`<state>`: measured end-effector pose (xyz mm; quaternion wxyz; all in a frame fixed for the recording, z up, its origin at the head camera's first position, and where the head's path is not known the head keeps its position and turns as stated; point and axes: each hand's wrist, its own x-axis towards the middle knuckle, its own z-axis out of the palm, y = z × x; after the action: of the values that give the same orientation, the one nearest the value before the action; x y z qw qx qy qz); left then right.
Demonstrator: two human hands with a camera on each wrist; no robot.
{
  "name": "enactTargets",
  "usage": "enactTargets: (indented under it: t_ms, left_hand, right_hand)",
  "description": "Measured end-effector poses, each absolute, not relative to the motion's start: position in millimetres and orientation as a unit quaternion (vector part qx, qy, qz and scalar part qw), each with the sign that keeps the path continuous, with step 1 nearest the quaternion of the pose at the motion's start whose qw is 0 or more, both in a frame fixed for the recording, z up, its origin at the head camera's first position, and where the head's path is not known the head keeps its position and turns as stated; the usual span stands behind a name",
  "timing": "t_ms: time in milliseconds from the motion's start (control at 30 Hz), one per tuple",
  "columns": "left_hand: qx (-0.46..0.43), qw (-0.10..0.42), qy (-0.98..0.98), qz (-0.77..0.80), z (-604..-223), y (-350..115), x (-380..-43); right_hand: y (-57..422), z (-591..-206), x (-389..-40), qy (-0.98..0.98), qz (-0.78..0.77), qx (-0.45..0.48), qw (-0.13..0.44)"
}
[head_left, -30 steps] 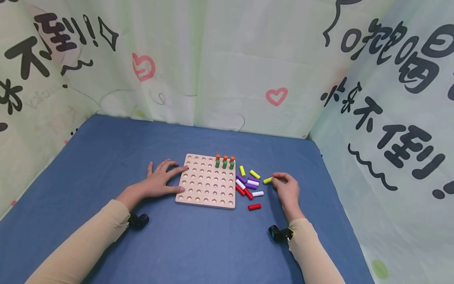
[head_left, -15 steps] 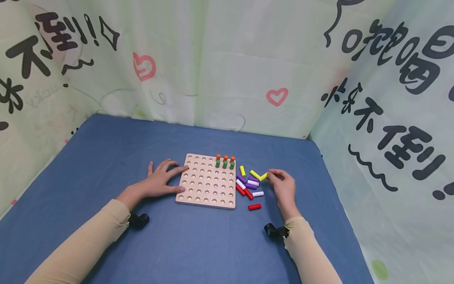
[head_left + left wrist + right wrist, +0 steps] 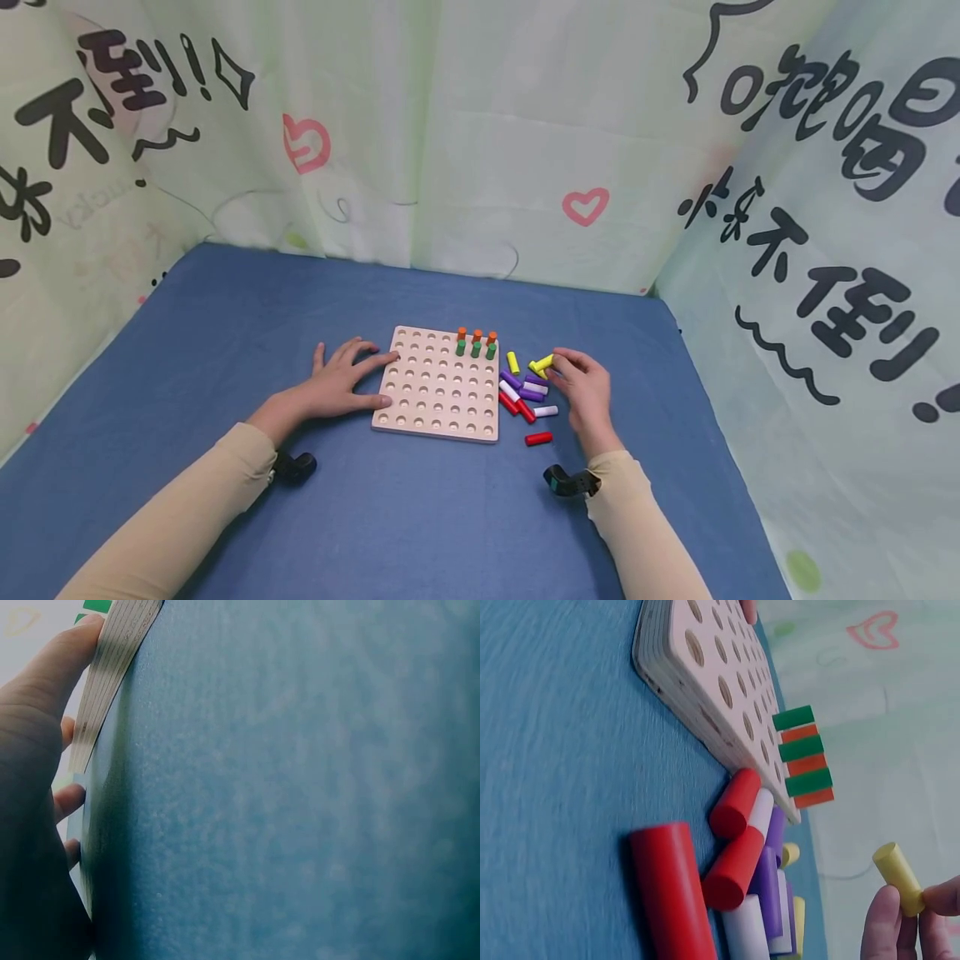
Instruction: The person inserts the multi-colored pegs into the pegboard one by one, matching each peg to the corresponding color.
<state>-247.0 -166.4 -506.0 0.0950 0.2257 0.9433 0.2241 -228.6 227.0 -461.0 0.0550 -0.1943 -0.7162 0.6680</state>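
A wooden pegboard [image 3: 427,392] with rows of round holes lies on the blue cloth. Three orange pegs [image 3: 477,335] and three green pegs [image 3: 476,349] stand upright at its far right corner. My left hand [image 3: 337,383] spreads its fingers at the board's left edge, thumb and index finger touching it. Between thumb and fingers my right hand [image 3: 585,387] pinches a yellow peg [image 3: 898,877], held up over the loose pegs. In the right wrist view, the fingertips [image 3: 882,919] grip its lower end and its upper end sticks out.
Loose pegs lie right of the board: yellow [image 3: 512,362], purple [image 3: 511,379], white [image 3: 546,411] and red, one red peg [image 3: 537,438] nearer the front. A printed curtain [image 3: 480,150] stands behind the table. Each wrist wears a small black camera [image 3: 294,468].
My right hand moves left with the yellow peg, from the right of the loose pegs to above the other yellow ones. The left hand keeps its place on the board.
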Motion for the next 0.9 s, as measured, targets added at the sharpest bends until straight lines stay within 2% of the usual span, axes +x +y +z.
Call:
enactTargets:
  t_ms: [900]
  left_hand:
    - [0.23,0.095,0.941,0.228,-507.2,-166.2,-248.2]
  right_hand:
    - [173.1,-474.6,-242.7,-0.721,0.67,-0.167,0.052]
